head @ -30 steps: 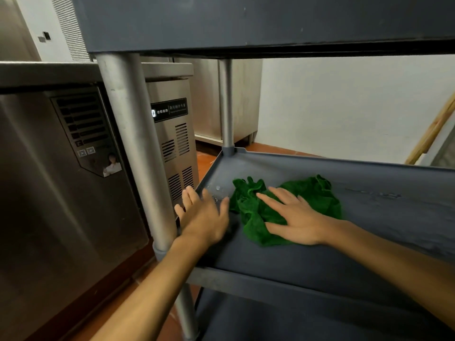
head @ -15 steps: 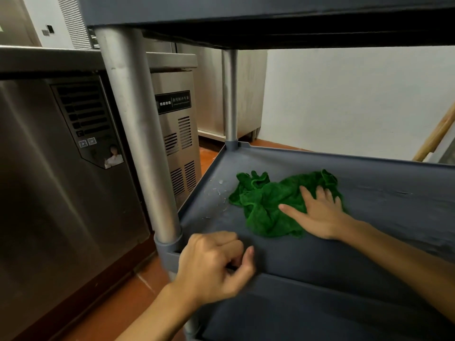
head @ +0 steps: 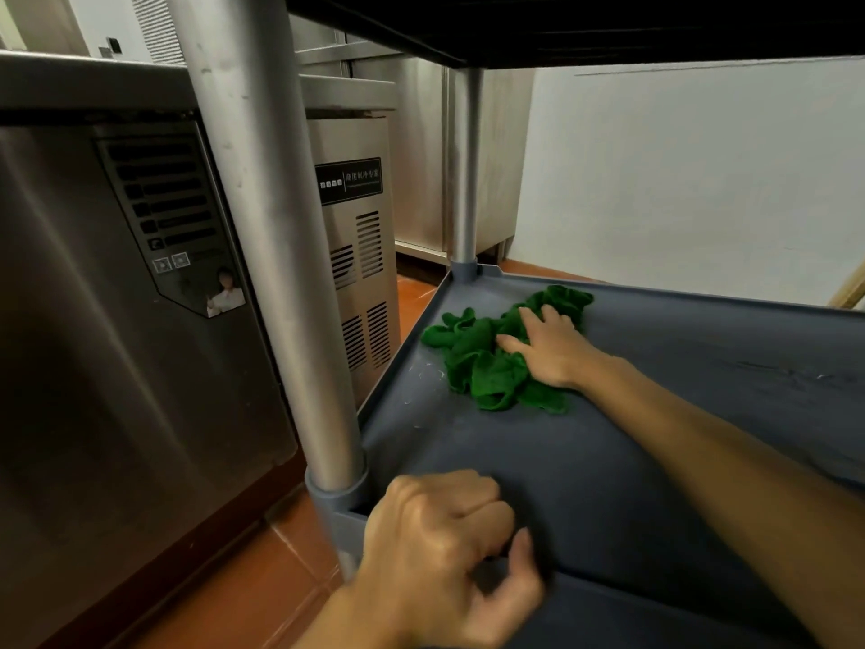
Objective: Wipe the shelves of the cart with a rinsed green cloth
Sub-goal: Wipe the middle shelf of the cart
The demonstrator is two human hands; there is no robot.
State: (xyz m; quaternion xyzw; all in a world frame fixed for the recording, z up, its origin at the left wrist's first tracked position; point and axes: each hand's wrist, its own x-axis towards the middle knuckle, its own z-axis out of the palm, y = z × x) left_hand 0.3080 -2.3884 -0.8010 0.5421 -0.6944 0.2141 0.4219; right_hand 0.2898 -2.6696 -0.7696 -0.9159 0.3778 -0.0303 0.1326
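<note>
Reaching into the cart (head: 262, 227), I have its grey shelf (head: 608, 461) before me. The green cloth (head: 482, 367) lies bunched near the far left corner, with my right hand (head: 552, 353) spread flat on it, pressing down. My left hand (head: 435, 545) curls round the shelf's near rim. Droplets (head: 428, 372) beside the cloth suggest this shelf is only partly wiped; the other shelves I can't judge.
</note>
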